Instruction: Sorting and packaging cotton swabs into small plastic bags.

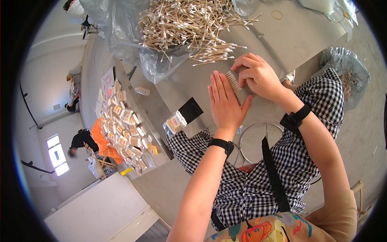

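Observation:
A small row of cotton swabs lies at the table's near edge between my two hands, white tips side by side. My left hand rests flat along the row's left side, its fingers stretched out together and its thumb apart. From the right, my right hand curls its fingers over the row and touches the swabs. Part of the row is hidden under the fingers. Just beyond spreads a large heap of loose cotton swabs on clear plastic. Left of my hands, a clear pack of swabs stands beside a black flat piece.
Many filled swab packs are piled on a side table at the left, near an orange cloth. A rubber band lies on the metal table. A plastic-lined bin stands right. Another person bends in the background.

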The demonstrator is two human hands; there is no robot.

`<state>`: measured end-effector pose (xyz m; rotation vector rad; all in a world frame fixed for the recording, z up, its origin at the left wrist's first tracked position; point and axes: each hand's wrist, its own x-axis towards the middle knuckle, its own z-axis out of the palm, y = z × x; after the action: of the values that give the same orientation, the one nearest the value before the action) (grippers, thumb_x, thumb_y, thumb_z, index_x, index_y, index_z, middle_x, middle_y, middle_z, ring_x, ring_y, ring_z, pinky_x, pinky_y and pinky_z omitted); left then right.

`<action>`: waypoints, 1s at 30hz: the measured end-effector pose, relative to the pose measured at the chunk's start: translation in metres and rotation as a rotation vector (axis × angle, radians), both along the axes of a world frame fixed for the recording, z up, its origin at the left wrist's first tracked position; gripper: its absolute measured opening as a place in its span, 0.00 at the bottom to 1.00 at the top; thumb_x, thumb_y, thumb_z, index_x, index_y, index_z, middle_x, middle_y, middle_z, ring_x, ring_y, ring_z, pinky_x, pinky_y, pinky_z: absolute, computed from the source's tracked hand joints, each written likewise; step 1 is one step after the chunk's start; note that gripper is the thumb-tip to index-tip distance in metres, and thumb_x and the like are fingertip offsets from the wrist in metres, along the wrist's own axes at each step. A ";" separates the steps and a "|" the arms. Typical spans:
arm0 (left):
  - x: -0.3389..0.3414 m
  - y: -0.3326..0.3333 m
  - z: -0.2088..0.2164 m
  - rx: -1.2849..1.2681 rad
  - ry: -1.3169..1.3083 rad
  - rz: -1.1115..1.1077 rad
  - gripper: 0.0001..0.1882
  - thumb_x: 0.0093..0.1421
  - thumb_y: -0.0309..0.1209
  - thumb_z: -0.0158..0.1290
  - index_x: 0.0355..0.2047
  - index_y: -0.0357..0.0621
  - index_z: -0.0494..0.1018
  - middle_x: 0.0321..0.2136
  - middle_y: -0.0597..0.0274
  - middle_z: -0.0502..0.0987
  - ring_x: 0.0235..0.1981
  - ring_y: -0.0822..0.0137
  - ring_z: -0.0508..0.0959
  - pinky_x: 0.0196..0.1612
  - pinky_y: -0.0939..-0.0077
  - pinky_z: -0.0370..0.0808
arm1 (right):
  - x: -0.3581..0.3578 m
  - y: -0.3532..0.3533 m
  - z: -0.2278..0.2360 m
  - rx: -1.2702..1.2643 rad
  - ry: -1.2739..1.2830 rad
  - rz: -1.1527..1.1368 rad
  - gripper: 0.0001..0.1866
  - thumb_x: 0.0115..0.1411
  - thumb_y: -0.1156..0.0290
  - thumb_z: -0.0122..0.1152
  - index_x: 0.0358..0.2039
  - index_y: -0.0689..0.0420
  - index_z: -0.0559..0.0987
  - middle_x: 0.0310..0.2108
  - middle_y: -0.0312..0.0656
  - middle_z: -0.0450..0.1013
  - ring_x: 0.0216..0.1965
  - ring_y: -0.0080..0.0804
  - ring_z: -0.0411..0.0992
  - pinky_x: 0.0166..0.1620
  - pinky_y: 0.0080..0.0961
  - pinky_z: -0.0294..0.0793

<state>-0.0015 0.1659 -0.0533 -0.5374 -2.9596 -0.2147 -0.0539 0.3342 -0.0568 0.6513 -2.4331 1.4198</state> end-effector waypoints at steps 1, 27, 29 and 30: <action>0.000 0.001 0.000 0.001 -0.001 0.000 0.55 0.59 0.59 0.52 0.68 0.24 0.45 0.69 0.33 0.48 0.71 0.43 0.49 0.70 0.50 0.50 | 0.000 0.001 0.000 0.001 -0.001 0.000 0.07 0.39 0.84 0.58 0.13 0.56 0.77 0.40 0.33 0.76 0.48 0.35 0.71 0.49 0.31 0.72; 0.000 0.000 -0.001 -0.005 -0.012 0.003 0.53 0.60 0.61 0.49 0.67 0.23 0.48 0.69 0.32 0.48 0.71 0.42 0.48 0.70 0.50 0.50 | -0.003 -0.002 -0.005 -0.025 0.003 -0.046 0.09 0.43 0.86 0.56 0.20 0.57 0.80 0.43 0.36 0.76 0.48 0.37 0.71 0.49 0.32 0.74; -0.001 0.001 -0.001 -0.001 -0.014 0.003 0.53 0.60 0.61 0.49 0.67 0.23 0.48 0.69 0.32 0.48 0.71 0.42 0.48 0.70 0.50 0.50 | -0.002 -0.001 -0.004 -0.010 0.016 -0.043 0.10 0.44 0.86 0.56 0.20 0.57 0.80 0.43 0.36 0.76 0.48 0.36 0.71 0.49 0.32 0.74; -0.001 0.001 -0.001 0.003 -0.015 0.004 0.53 0.60 0.61 0.49 0.67 0.23 0.48 0.69 0.32 0.48 0.71 0.42 0.48 0.70 0.50 0.50 | -0.002 -0.001 -0.003 0.006 0.028 -0.040 0.10 0.44 0.86 0.55 0.21 0.56 0.80 0.43 0.36 0.76 0.49 0.36 0.71 0.49 0.32 0.74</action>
<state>-0.0022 0.1670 -0.0541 -0.5313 -2.9741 -0.2241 -0.0561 0.3333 -0.0603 0.6164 -2.4160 1.3802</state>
